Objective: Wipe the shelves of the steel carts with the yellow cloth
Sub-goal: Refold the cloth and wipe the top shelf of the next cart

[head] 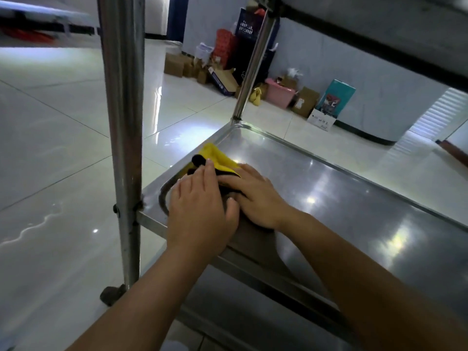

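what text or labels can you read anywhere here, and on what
None can be read.
White box by the wall: dark handwritten marks, too small to read.
Teal box: a picture, any lettering blurred.
Flat blue-edged carton: print too blurred.
Cart shelf and yellow cloth: no text.

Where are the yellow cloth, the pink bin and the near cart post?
yellow cloth (215, 155): head view, on the yellow fold beyond the fingertips.
pink bin (278, 93): head view, on its front wall.
near cart post (124, 122): head view, on the middle of the tube.
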{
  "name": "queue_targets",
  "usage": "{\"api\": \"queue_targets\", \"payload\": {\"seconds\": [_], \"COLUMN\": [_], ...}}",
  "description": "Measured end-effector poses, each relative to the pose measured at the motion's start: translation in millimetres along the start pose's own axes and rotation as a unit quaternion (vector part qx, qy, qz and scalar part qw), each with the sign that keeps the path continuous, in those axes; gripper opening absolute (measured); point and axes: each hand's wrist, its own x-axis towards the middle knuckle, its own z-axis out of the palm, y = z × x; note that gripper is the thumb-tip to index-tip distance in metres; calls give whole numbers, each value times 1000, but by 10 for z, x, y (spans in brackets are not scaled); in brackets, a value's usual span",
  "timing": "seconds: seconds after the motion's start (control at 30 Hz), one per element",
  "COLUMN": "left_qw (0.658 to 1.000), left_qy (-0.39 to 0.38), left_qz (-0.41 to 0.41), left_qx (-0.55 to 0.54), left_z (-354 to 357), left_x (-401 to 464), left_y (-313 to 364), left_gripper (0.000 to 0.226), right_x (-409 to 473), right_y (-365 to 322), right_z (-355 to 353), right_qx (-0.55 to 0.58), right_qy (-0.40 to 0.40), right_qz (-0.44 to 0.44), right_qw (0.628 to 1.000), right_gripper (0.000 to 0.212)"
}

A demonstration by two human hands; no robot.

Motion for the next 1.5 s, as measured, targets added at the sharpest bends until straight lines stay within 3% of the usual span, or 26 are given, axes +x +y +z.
{"api": "queue_targets", "payload": {"seconds": [0.1,0.3,0.4,0.53,0.6,0.7,0.8,0.87,1.03,1.17,1.27,1.4,1.5], "left_qw": [1000,992,988,991,989,986,972,966,947,929,935,928,914], "left_qy": [-14,-97,-106,-87,-90,-105,-149,-168,-230,-250,-236,-233,-236], "left_qz": [20,57,88,102,111,124,164,182,217,245,252,274,307], "left_qx": [-12,53,67,24,22,38,72,79,60,120,82,100,120], "left_z": [-16,8,2,-5,-7,-15,-12,7,280,612,666,699,731], "left_x": [-17,4,36,30,28,29,13,-13,-338,-565,-561,-552,-633], "left_y": [8,4,-15,-32,-36,-38,39,177,945,1344,1318,1367,1544], "left_gripper": [67,56,53,56,58,57,50,42,39,71,81,62,38], "right_x": [-256,-133,-274,-1037,-1455,-1854,-1873,-1734,-1663,-2333,-3003,-3390,-3224], "right_y": [212,586,423,278,312,571,872,937,889,932,1261,1583,1473], "right_z": [-129,-214,-140,-218,-304,-447,-532,-489,-488,-553,-740,-964,-895], "right_qx": [4,-77,-89,-73,-66,-92,-136,-142,-114,-117,-127,-106,-113], "right_qy": [1,38,25,39,41,65,49,41,49,89,108,103,105], "right_qz": [34,280,256,114,89,180,355,409,392,322,388,513,521], "right_qw": [999,956,962,990,993,977,923,900,912,935,907,846,840], "right_gripper": [46,46,47,46,48,47,48,49,45,45,45,49,55]}}
